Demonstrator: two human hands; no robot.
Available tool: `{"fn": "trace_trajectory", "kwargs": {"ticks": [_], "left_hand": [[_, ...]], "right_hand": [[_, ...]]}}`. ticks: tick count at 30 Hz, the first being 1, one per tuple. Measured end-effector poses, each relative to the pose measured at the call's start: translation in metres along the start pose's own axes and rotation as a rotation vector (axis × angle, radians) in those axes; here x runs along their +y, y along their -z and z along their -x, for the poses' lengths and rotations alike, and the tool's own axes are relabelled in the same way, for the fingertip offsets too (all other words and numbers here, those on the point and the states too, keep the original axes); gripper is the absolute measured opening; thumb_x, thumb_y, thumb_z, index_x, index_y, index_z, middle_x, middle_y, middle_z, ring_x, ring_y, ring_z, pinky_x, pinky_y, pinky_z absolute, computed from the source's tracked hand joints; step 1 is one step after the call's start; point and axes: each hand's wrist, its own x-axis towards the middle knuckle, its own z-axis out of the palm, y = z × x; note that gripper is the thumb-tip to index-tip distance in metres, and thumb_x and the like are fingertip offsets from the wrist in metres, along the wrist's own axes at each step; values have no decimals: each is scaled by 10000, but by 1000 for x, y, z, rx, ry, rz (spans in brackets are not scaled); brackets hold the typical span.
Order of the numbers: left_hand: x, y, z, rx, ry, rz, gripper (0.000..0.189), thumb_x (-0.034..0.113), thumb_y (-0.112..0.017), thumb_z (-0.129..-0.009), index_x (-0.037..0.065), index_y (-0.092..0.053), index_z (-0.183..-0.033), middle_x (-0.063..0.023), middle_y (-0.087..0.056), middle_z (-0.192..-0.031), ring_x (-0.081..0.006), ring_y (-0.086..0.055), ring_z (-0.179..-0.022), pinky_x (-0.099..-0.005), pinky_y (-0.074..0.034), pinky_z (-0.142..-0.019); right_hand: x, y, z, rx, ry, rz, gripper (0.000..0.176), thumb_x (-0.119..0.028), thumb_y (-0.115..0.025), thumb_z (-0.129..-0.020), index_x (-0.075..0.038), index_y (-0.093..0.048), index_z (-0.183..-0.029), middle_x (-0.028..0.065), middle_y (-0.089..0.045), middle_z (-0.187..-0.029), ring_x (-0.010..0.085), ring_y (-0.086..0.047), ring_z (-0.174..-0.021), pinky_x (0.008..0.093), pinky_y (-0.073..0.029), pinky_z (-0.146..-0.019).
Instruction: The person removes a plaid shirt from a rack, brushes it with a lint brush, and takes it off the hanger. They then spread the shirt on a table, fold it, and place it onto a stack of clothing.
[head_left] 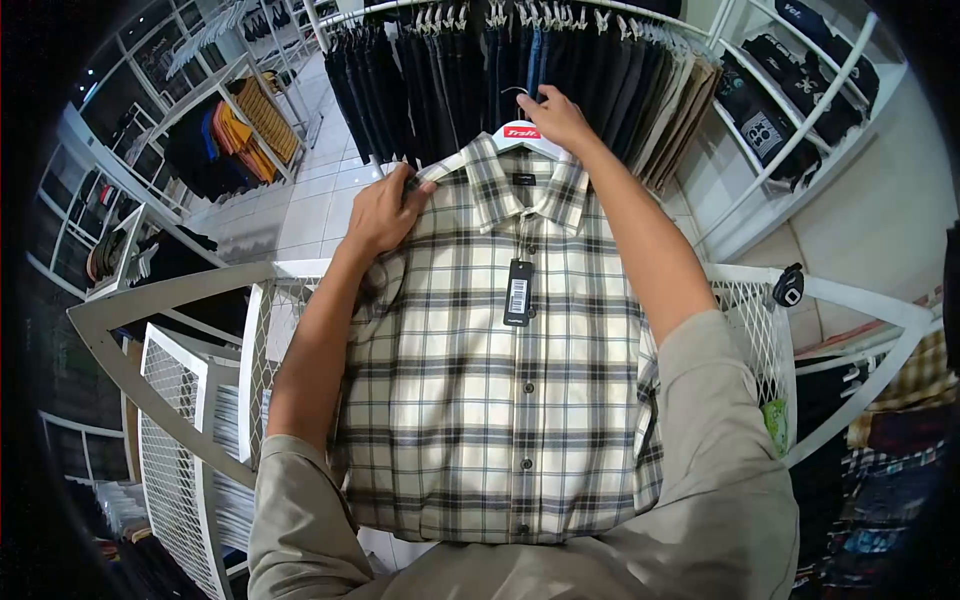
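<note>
The shirt [450,350] is positioned front up between the arms, with its collar [530,205] at the far end and its hem at the near end. The hanger [527,134] is fitted inside the collar; its red label is exposed.

The hanger is held near its hook by the right hand [556,118], with the fingers closed in a narrow grip. The shirt's left shoulder is held by the left hand [385,212], with the fabric pinched between thumb and fingers.

The front is fastened along a row of buttons [528,387]. A black tag [517,293] with a barcode is hung below the collar, over the button strip.

Mesh panels [758,325] are located left and right of the shirt. A black item [789,286] is mounted on the white frame [855,299] at right. Trousers [440,95] are clipped along the far rail [350,14].
</note>
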Motion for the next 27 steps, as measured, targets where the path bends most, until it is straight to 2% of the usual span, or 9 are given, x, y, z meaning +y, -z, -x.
{"fn": "trace_trajectory", "kwargs": {"ticks": [3,7,11,14,15,16,18,22,27], "left_hand": [[6,4,5,70,-66,7,475,465,-554,-983,9,-582,-1113,-213,-687,-890,-397,-661,-830,-472,-493,-737],[12,16,7,8,-30,30,486,477,-541,-992,15,-595,-1136,-213,-691,-927,-385,-668,-857,-456,-501,-760],[-3,8,0,46,66,283,524,500,-500,-1010,10,-662,-1099,-222,-694,-921,-349,-678,-918,-428,-501,-825],[-13,1,-11,65,65,406,501,461,-514,-1012,-10,-680,-1055,-194,-698,-876,-309,-682,-857,-400,-500,-791],[-13,8,-16,-112,175,420,489,423,-547,-1022,-24,-676,-1172,-173,-715,-1069,-257,-664,-975,-370,-491,-872],[-13,7,-16,-110,175,422,489,423,-547,-1022,-24,-676,-1172,-173,-715,-1069,-257,-664,-975,-370,-491,-872],[-10,1,-16,93,59,386,415,397,-559,-1000,8,-704,-1012,-160,-693,-794,-286,-666,-738,-379,-498,-727],[-8,1,-25,88,108,335,409,397,-564,-996,15,-710,-1011,-180,-700,-827,-328,-674,-772,-396,-505,-737],[-16,-10,-24,202,116,283,398,388,-562,-994,22,-714,-1015,-204,-714,-895,-380,-685,-872,-442,-512,-784]], "right_hand": [[-7,-11,-24,66,27,26,729,-439,-670,-897,-21,-455,-1455,198,-681,-1230,387,-605,-1216,434,-461,-1047],[-32,-9,-16,82,-106,-457,411,-83,-560,-996,21,-523,-1391,177,-723,-1036,221,-727,-719,329,-595,-647],[-31,-5,-16,116,-96,-483,269,-100,-548,-998,-57,-705,-1212,111,-737,-921,196,-737,-662,300,-595,-589],[-28,-1,-11,90,-113,-414,263,-97,-543,-998,-61,-719,-1191,93,-730,-892,184,-732,-653,296,-595,-590],[-27,0,-7,78,-120,-416,256,-96,-544,-998,-65,-731,-1170,93,-734,-889,175,-731,-648,287,-589,-586],[-28,-1,-3,78,-118,-413,256,-96,-544,-998,-65,-731,-1170,93,-734,-889,175,-731,-648,287,-589,-586],[-29,-6,3,-109,-46,-304,259,-99,-542,-998,-79,-734,-1171,94,-740,-889,164,-731,-650,284,-587,-589],[-58,0,40,-193,-34,-203,362,-17,-493,-941,-57,-704,-1232,84,-724,-968,163,-743,-713,254,-544,-550],[-26,0,52,-246,-108,-238,284,-65,-536,-991,-11,-696,-1219,110,-710,-935,163,-718,-666,263,-573,-557]]}}
